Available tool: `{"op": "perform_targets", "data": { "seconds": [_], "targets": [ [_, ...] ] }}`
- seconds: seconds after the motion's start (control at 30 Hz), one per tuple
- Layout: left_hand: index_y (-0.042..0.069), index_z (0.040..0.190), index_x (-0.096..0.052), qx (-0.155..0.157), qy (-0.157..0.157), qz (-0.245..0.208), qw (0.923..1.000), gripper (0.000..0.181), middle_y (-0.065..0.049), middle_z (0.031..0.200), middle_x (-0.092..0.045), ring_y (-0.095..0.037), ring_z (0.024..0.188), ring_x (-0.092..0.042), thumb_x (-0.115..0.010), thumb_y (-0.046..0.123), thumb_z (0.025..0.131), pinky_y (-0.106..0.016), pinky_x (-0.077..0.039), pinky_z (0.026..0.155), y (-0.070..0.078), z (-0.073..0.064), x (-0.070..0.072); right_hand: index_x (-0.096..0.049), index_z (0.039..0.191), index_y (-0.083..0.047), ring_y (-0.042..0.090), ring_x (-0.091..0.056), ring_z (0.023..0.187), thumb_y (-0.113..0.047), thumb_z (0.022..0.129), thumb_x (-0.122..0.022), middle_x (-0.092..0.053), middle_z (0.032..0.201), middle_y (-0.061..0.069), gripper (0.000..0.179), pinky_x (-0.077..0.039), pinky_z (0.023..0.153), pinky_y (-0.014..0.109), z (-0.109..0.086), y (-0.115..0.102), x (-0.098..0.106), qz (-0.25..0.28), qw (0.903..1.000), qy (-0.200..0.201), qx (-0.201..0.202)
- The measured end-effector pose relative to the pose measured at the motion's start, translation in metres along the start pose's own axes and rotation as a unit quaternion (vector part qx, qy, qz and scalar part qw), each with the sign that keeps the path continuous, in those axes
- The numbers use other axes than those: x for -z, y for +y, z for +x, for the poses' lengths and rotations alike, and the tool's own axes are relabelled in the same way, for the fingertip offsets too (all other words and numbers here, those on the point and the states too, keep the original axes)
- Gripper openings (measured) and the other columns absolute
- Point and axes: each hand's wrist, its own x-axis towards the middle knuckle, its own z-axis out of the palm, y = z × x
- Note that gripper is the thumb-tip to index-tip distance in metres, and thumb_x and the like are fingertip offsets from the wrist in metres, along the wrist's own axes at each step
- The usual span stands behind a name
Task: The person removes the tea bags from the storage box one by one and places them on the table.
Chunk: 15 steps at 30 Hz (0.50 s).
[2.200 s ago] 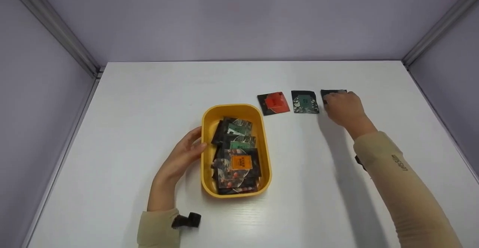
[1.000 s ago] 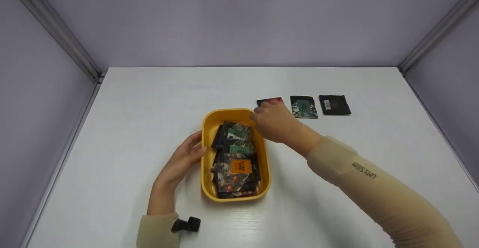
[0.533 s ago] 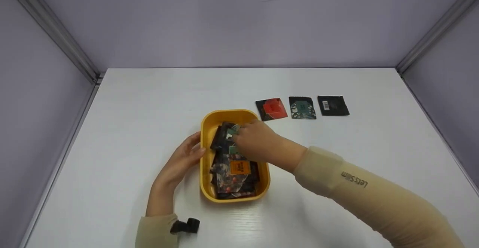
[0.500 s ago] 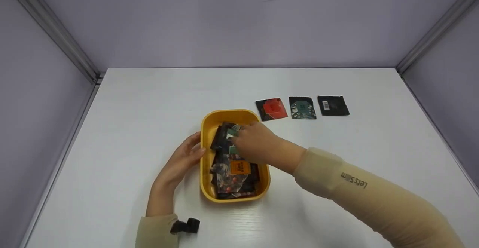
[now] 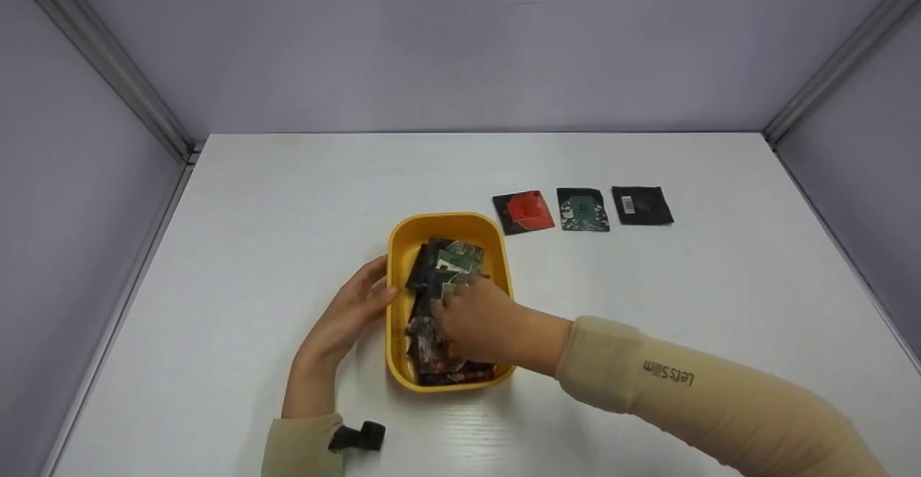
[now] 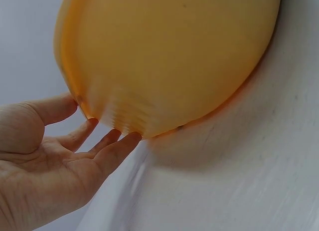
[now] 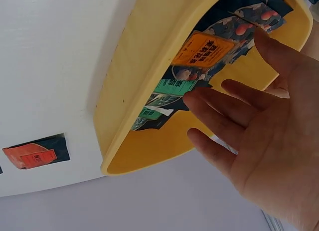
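Observation:
A yellow bin (image 5: pixel 399 229) with rounded corners stands on the table and holds several dark flat sachets. My left hand (image 5: pixel 352 304) is at its left side, fingertips and thumb tip touching the wall without wrapping round it. Inside the bin my right hand (image 5: pixel 478 322) reaches over the sachets, its fingers spread and gripping nothing. In the right wrist view, the thumb tip is right at the sachet with an orange label (image 7: pixel 202 50), and the fingertips are near a sachet with a green label (image 7: pixel 174 86). From the head view, the right hand covers the orange label.
Beyond the bin, three sachets lie in a row: one red and black (image 5: pixel 524 212), one with a green label (image 5: pixel 583 209), and one black with a barcode (image 5: pixel 642 206). The white table (image 5: pixel 302 182) meets pale walls at the back and sides.
My right hand has left the barcode sachet at the row's right end, moved left past the red one, then into the bin and towards its near end. The left hand stays at the bin.

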Motion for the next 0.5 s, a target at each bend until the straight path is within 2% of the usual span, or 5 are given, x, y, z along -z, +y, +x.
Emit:
{"op": "perform_targets", "data": {
  "seconds": [0.1,0.3,0.5],
  "targets": [
    [0.009,0.151,-0.036,-0.007,-0.007,-0.01,0.9999,0.061,-0.008,0.156,-0.035,-0.028,0.143,-0.033,-0.063,0.018,0.097,-0.048,-0.037,0.11,-0.001,0.0,0.0,-0.058,0.137,-0.013,0.02,-0.066,0.102,-0.052,0.094,-0.061,-0.07,0.117,0.005,0.059,-0.051,0.096,0.038,0.001,-0.005,-0.004,-0.007,0.9999,-0.012,0.005],
    [0.007,0.152,-0.034,-0.015,-0.015,-0.015,0.9997,0.062,-0.01,0.157,-0.033,-0.03,0.143,-0.033,-0.062,0.015,0.098,-0.049,-0.036,0.11,-0.001,0.0,0.0,-0.058,0.136,-0.015,0.019,-0.067,0.099,-0.045,0.094,-0.064,-0.071,0.113,0.005,0.053,-0.051,0.096,0.039,0.003,-0.011,-0.011,-0.04,0.999,-0.015,0.017],
    [0.009,0.152,-0.036,-0.006,-0.009,-0.011,0.9999,0.061,-0.009,0.156,-0.035,-0.029,0.14,-0.038,-0.063,0.016,0.098,-0.048,-0.038,0.108,0.0,-0.001,-0.001,-0.06,0.135,-0.013,0.018,-0.064,0.092,-0.045,0.094,-0.063,-0.071,0.111,0.005,0.052,-0.054,0.085,0.031,0.002,-0.014,-0.015,-0.067,0.9975,-0.008,0.021]
  ]
}}
